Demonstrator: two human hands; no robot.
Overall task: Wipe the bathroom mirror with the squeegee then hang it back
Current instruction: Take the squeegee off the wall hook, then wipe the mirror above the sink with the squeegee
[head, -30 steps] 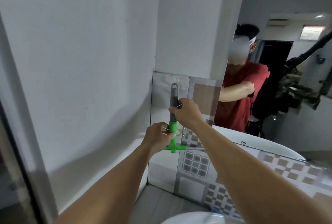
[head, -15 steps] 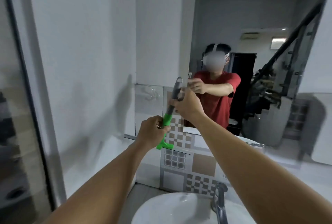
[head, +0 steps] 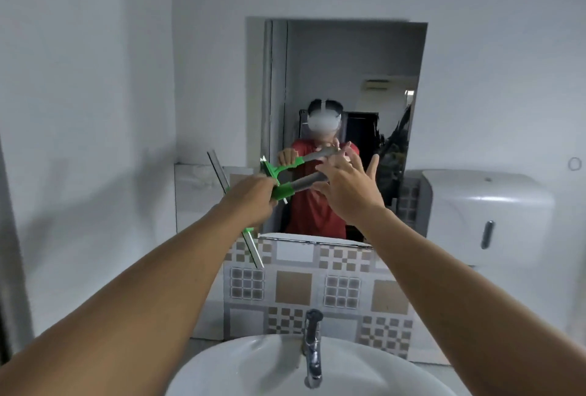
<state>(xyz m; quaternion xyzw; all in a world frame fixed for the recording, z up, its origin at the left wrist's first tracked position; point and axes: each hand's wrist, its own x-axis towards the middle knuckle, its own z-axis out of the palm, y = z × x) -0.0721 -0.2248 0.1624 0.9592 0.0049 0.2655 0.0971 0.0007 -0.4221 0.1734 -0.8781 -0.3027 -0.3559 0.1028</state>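
Bathroom mirror, one squeegee, two hands.

Squeegee in my left hand: green plastic head, matt grey grip. Mirror, frame centre, glossy glass. Tap, bottom centre, shiny chrome metal; basin smooth glossy white, prob. ceramic.

1. The mirror has bare glass across its whole upper part, open to reach.
2. Lower down, the squeegee and both hands stand in front of the glass.
3. A tap rises from the basin below, in the way of a low reach.
4. A white dispenser crowds the wall just right of the mirror.
5. The left wall is bare.
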